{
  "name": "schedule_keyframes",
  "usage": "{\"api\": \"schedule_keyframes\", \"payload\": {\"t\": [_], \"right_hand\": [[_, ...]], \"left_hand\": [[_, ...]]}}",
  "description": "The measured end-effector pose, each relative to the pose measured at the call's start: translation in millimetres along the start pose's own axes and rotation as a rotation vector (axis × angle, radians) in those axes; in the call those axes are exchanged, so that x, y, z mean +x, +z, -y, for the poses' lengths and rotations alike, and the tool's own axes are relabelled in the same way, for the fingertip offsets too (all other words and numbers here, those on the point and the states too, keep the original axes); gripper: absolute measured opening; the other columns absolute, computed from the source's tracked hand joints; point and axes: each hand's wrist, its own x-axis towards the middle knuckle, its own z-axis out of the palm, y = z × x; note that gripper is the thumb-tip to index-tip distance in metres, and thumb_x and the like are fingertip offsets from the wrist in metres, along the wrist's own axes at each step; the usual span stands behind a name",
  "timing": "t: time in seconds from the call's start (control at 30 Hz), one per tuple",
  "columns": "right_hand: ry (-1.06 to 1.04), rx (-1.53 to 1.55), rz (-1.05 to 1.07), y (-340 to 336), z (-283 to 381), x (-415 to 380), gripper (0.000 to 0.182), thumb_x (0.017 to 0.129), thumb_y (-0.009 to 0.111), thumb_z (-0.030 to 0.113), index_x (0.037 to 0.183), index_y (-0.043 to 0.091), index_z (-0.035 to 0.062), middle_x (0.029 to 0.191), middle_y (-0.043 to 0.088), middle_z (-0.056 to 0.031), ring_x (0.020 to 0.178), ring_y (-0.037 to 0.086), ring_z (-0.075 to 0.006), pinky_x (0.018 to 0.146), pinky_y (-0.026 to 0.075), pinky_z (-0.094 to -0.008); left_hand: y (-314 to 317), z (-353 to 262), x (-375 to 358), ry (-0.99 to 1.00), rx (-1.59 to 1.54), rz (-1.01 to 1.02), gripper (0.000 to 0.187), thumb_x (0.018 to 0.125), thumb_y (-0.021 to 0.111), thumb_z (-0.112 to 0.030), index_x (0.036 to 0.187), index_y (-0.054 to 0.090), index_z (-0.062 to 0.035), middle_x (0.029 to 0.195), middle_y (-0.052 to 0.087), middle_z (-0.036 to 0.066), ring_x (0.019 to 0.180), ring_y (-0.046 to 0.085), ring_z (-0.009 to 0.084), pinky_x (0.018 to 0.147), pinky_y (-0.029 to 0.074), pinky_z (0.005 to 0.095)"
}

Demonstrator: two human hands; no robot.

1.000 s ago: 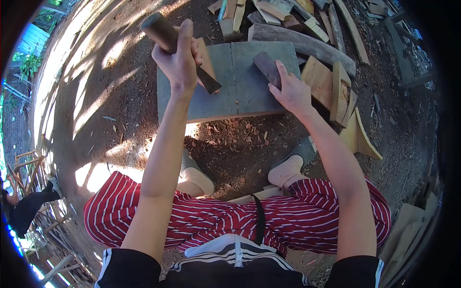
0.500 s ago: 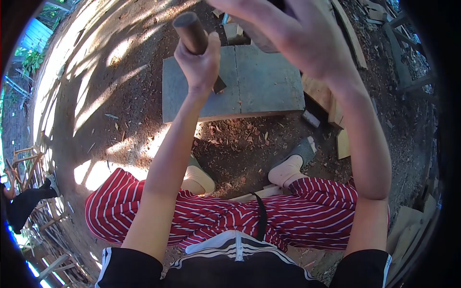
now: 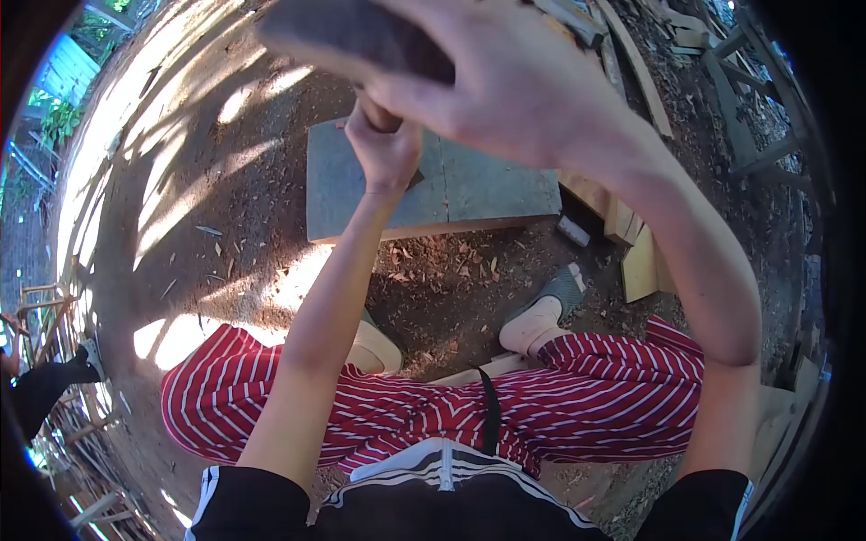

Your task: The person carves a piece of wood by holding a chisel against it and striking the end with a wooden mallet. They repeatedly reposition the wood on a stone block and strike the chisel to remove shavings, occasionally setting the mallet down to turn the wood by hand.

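My left hand is wrapped round an upright brown handle over the left part of a grey wooden block. The dark end of the tool shows under the hand, at the block's surface. My right hand grips a large dark wooden piece, blurred by motion, which is over the top of the handle. Whether the piece touches the handle cannot be made out. A long crack runs across the block's top.
Wood offcuts and boards lie right of the block. My sandalled feet stand in front of it among wood chips. At the far left edge a person's dark-clothed leg shows. Sticks and timber frames stand at both sides.
My right hand has swung left and the dark wooden piece now covers the handle's top. My left hand has shifted slightly right and down, still round the handle.
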Motion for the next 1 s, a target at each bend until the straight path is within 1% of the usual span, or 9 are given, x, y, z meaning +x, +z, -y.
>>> {"api": "schedule_keyframes", "payload": {"t": [0.07, 0.1, 0.13, 0.27, 0.3, 0.37, 0.47, 0.73, 1.0], "right_hand": [[0.141, 0.332, 0.045, -9.9, 9.4, 2.4, 0.046, 0.084, 0.063, 0.034, 0.121, 0.060, 0.0066, 0.087, 0.071, -0.0158, 0.079, 0.071, -0.0308, 0.075, 0.058, -0.0448], [-0.051, 0.295, -0.210, 1.7, 2.3, -0.7, 0.051, 0.085, 0.062, 0.033, 0.128, 0.053, 0.0067, 0.086, 0.071, -0.0152, 0.082, 0.071, -0.0318, 0.079, 0.057, -0.0460], [-0.066, 0.295, -0.215, 16.1, -3.3, -6.8, 0.051, 0.085, 0.062, 0.033, 0.128, 0.053, 0.0067, 0.086, 0.071, -0.0152, 0.082, 0.071, -0.0318, 0.079, 0.057, -0.0460], [0.065, -0.010, 0.179, 10.3, -7.1, -6.7, 0.053, 0.082, 0.067, 0.031, 0.127, 0.052, 0.0076, 0.075, 0.068, -0.0143, 0.073, 0.069, -0.0344, 0.071, 0.055, -0.0464], [-0.010, 0.155, -0.060, 8.8, -3.2, -7.2, 0.055, 0.082, 0.067, 0.031, 0.129, 0.051, 0.0087, 0.076, 0.069, -0.0152, 0.074, 0.069, -0.0353, 0.072, 0.054, -0.0476], [-0.130, 0.273, -0.393, 14.9, -4.5, -11.3, 0.057, 0.082, 0.066, 0.034, 0.131, 0.049, 0.0097, 0.084, 0.069, -0.0180, 0.079, 0.069, -0.0379, 0.074, 0.054, -0.0481], [0.031, 0.278, -0.179, 35.8, -26.0, -20.9, 0.062, 0.082, 0.065, 0.035, 0.135, 0.045, 0.0093, 0.088, 0.069, -0.0190, 0.080, 0.069, -0.0395, 0.074, 0.054, -0.0473], [0.328, 0.444, -0.036, 86.8, -65.0, -44.6, 0.072, 0.085, 0.062, 0.044, 0.141, 0.037, 0.0070, 0.098, 0.067, -0.0247, 0.092, 0.067, -0.0407, 0.083, 0.050, -0.0468], [0.300, 0.419, -0.055, 101.3, -69.8, -51.0, 0.072, 0.086, 0.063, 0.042, 0.143, 0.036, 0.0077, 0.085, 0.068, -0.0215, 0.084, 0.068, -0.0367, 0.080, 0.050, -0.0446]], "left_hand": [[0.1, -0.3, -9.4, -0.094, -0.134, -0.050, 0.022, 0.074, 0.074, -0.008, 0.089, 0.061, 0.0006, 0.080, 0.067, 0.003, 0.072, 0.059, 0.0080, 0.066, 0.049, 0.0251], [-1.7, 4.9, -14.4, -0.167, -0.254, -0.048, 0.024, 0.073, 0.075, -0.009, 0.090, 0.061, 0.0007, 0.082, 0.068, 0.003, 0.074, 0.060, 0.0079, 0.067, 0.049, 0.0255], [-4.2, 11.8, -15.2, -0.225, -0.372, -0.046, 0.026, 0.072, 0.076, -0.010, 0.090, 0.062, 0.0008, 0.084, 0.068, 0.003, 0.075, 0.061, 0.0078, 0.068, 0.050, 0.0259], [-2.8, 17.5, -24.0, -0.196, -0.053, -0.011, 0.028, 0.071, 0.079, -0.012, 0.088, 0.060, 0.0008, 0.080, 0.067, 0.000, 0.075, 0.057, 0.0046, 0.066, 0.048, 0.0254], [-4.0, 49.4, -36.3, -0.139, -0.337, 0.055, 0.025, 0.071, 0.078, -0.010, 0.085, 0.060, 0.0004, 0.078, 0.066, 0.000, 0.073, 0.056, 0.0050, 0.066, 0.048, 0.0264], [-9.4, 47.7, -37.2, -0.196, -0.220, 0.034, 0.022, 0.072, 0.077, -0.009, 0.083, 0.060, -0.0005, 0.076, 0.065, 0.000, 0.073, 0.056, 0.0049, 0.065, 0.048, 0.0253], [-17.2, 22.0, -14.9, -0.097, -0.205, -0.111, 0.016, 0.076, 0.072, -0.005, 0.077, 0.057, -0.0045, 0.067, 0.058, -0.002, 0.064, 0.056, 0.0051, 0.058, 0.047, 0.0247], [-44.9, -13.1, 21.5, -0.414, -0.493, 0.057, 0.012, 0.086, 0.061, -0.003, 0.087, 0.050, -0.0056, 0.062, 0.048, 0.004, 0.046, 0.044, 0.0137, 0.045, 0.037, 0.0291], [-30.1, -15.2, 9.1, -0.414, -0.483, 0.031, 0.012, 0.084, 0.062, -0.006, 0.084, 0.050, -0.0046, 0.058, 0.046, 0.003, 0.043, 0.041, 0.0119, 0.042, 0.034, 0.0276]]}}
